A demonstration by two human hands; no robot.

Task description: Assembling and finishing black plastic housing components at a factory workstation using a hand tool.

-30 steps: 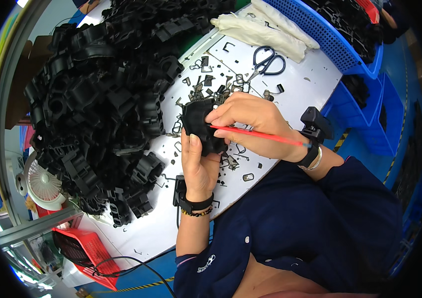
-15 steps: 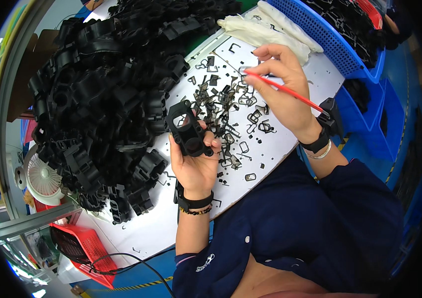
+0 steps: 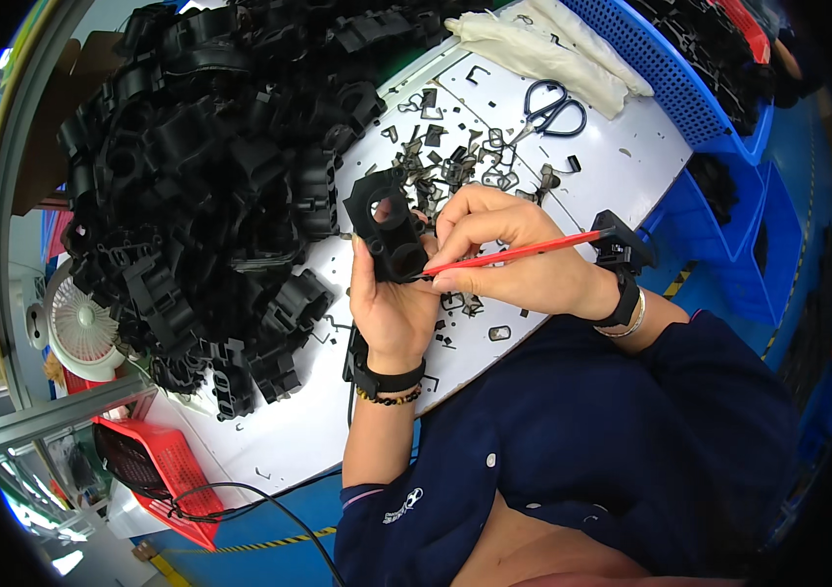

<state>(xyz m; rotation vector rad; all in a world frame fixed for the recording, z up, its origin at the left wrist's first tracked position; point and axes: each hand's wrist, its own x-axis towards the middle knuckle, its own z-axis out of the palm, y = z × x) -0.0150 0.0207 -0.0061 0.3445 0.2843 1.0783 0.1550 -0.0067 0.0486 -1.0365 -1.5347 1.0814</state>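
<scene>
The left hand cradles a black moulded part between thumb and fingers, holding it over the table with its large round opening toward the far end. The right hand pinches a slim red tool, its tip at the part's near right corner; whether it touches is too small to tell. This piece looks mid-work, its near end apparently being worked on.

Just beyond and to the right lie many small dark scraps, which suggest a good deal of trimming is done. The scissors rest unused farther right, before a white cloth.

To the left and far, a large heap of black parts covers the table; whether they are finished or waiting cannot be told. The blue basket at far right also holds dark pieces, their state equally unclear.
</scene>
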